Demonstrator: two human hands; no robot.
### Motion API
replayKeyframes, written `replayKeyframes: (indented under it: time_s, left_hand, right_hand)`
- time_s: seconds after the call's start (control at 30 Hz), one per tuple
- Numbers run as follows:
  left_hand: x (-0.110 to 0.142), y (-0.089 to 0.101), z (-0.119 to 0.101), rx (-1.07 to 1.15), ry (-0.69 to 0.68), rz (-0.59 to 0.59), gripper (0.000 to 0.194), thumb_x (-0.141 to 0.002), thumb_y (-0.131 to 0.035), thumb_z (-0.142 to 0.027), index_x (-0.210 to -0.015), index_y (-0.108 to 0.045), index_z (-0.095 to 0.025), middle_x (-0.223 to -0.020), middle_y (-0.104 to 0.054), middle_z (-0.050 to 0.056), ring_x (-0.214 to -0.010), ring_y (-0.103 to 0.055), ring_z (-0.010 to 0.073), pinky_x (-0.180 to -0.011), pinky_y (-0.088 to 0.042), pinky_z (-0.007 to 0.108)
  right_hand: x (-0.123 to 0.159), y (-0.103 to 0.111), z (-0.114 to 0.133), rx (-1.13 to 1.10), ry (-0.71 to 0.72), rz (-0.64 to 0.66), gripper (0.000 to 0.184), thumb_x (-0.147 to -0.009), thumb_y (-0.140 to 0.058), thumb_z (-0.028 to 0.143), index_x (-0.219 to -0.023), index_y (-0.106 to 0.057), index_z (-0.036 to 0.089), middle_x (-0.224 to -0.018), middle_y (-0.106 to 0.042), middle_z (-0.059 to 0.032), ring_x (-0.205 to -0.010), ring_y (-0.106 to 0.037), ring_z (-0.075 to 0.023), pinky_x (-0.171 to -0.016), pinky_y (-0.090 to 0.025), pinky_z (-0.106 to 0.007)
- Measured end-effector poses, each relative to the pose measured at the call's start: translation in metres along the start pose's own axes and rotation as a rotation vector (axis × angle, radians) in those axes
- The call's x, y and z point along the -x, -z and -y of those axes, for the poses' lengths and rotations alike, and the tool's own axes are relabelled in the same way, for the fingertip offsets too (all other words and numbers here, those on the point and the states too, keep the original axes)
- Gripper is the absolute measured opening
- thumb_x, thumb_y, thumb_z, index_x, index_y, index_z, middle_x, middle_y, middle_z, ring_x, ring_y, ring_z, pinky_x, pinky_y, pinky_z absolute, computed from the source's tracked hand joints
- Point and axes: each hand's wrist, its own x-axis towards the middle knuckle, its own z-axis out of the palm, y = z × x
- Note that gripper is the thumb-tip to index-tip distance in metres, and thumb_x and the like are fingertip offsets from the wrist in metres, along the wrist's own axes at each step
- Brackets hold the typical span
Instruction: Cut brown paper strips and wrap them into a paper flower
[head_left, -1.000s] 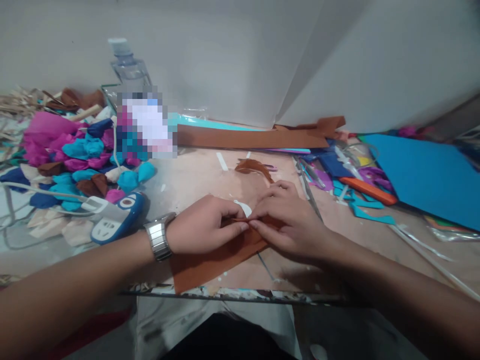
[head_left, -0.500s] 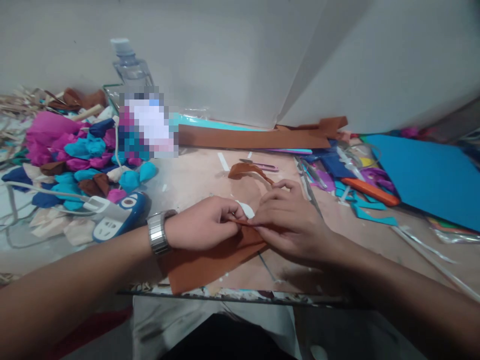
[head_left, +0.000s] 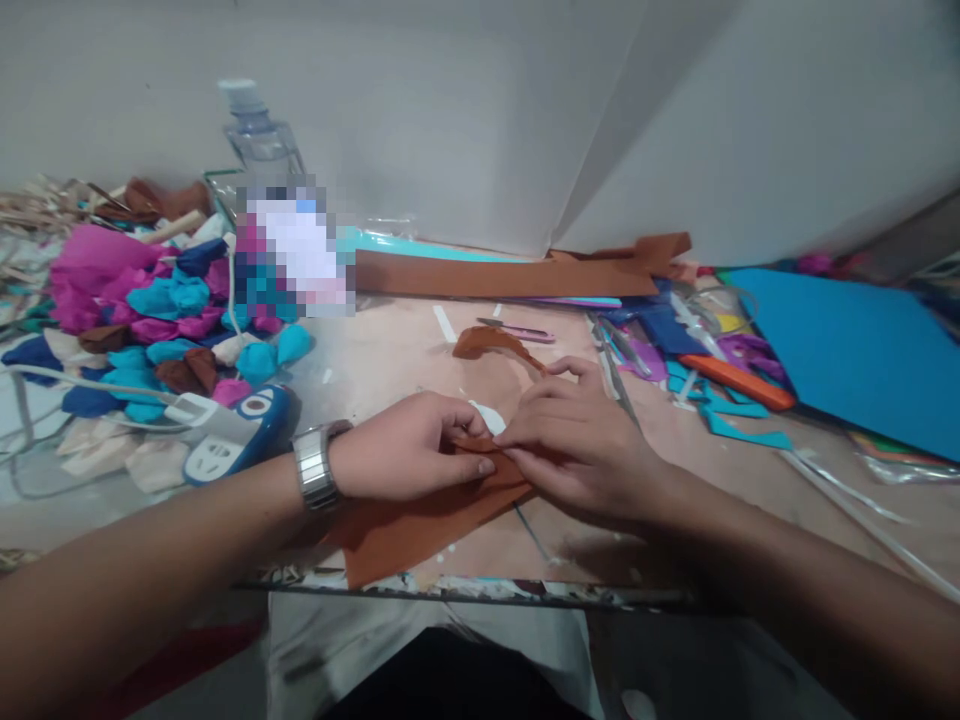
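Observation:
My left hand (head_left: 405, 445), with a metal watch (head_left: 316, 466) on its wrist, is closed on the upper edge of a brown paper sheet (head_left: 405, 540). Its thumb lies along a narrow fold there. Closed from the other side, my right hand (head_left: 581, 435) pinches the same fold, fingertips almost touching the left ones. A curled brown paper strip (head_left: 491, 342) arcs above the hands, its thin tail reaching my right index finger. Between the hands a small white piece (head_left: 490, 416) shows. The sheet's lower corner hangs near the table edge; its right side is partly hidden by my right hand.
Crumpled coloured paper pieces (head_left: 176, 295) crowd the left, beside a blue-and-white power strip (head_left: 240, 440). A bottle (head_left: 262, 140) stands behind. Flat brown strips (head_left: 510, 275) lie at the back, a pink-handled tool (head_left: 525, 331) before them. Rightward are an orange cutter (head_left: 739, 382) and blue sheet (head_left: 862, 350).
My left thumb has moved out over the fold, pressing it nearer my right fingertips, and more of the folded edge shows. The right hand has hardly moved.

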Motion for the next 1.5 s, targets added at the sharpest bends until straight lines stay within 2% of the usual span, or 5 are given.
replayKeyframes:
  time_s: [0.23, 0.4, 0.8, 1.13, 1.5]
  left_hand:
    - [0.004, -0.0038, -0.008, -0.378, -0.091, -0.092, 0.028, -0.102, -0.058, -0.036, -0.086, -0.07, -0.016, -0.07, -0.064, -0.002, -0.063, -0.052, 0.0102, -0.063, -0.036, 0.025]
    - [0.006, -0.0054, -0.0093, -0.445, -0.155, -0.115, 0.035, -0.105, -0.052, -0.037, -0.082, -0.069, -0.016, -0.066, -0.062, -0.002, -0.06, -0.049, 0.0096, -0.062, -0.034, 0.024]
    - [0.0053, -0.0059, -0.0089, -0.522, -0.17, -0.147, 0.029, -0.103, -0.052, -0.029, -0.082, -0.067, -0.016, -0.067, -0.062, -0.001, -0.059, -0.049, 0.0102, -0.062, -0.032, 0.026]
    - [0.0048, -0.0008, -0.0097, -0.501, -0.113, -0.206, 0.026, -0.099, -0.054, -0.024, -0.079, -0.067, -0.016, -0.066, -0.061, -0.002, -0.06, -0.049, 0.0096, -0.062, -0.032, 0.026]
    - [0.0023, -0.0035, -0.0022, -0.237, -0.041, -0.064, 0.037, -0.103, -0.054, -0.041, -0.078, -0.064, -0.016, -0.067, -0.055, -0.004, -0.065, -0.045, 0.0103, -0.062, -0.034, 0.024]
  right_hand:
    - [0.0014, 0.0002, -0.0002, -0.062, -0.071, 0.048, 0.006, -0.095, -0.069, 0.021, -0.096, -0.074, 0.025, -0.083, -0.075, 0.0004, -0.087, -0.069, -0.0197, -0.107, -0.032, -0.05]
    - [0.0017, -0.0011, 0.0003, -0.075, -0.121, 0.083, 0.006, -0.096, -0.068, 0.022, -0.092, -0.073, 0.024, -0.083, -0.074, -0.0002, -0.088, -0.067, -0.0203, -0.106, -0.032, -0.05]
    - [0.0001, -0.0021, 0.0012, -0.095, -0.119, 0.105, 0.008, -0.096, -0.065, 0.021, -0.091, -0.07, 0.023, -0.083, -0.073, -0.0006, -0.084, -0.065, -0.0181, -0.106, -0.033, -0.049]
    - [0.0003, -0.0009, -0.0001, -0.087, -0.164, 0.071, 0.009, -0.096, -0.064, 0.019, -0.088, -0.067, 0.022, -0.085, -0.075, -0.0001, -0.084, -0.065, -0.0187, -0.102, -0.034, -0.048]
    - [0.0013, -0.0029, 0.0004, -0.119, -0.11, 0.073, 0.009, -0.095, -0.067, 0.019, -0.1, -0.072, 0.024, -0.089, -0.078, -0.0011, -0.089, -0.068, -0.0202, -0.105, -0.036, -0.048]
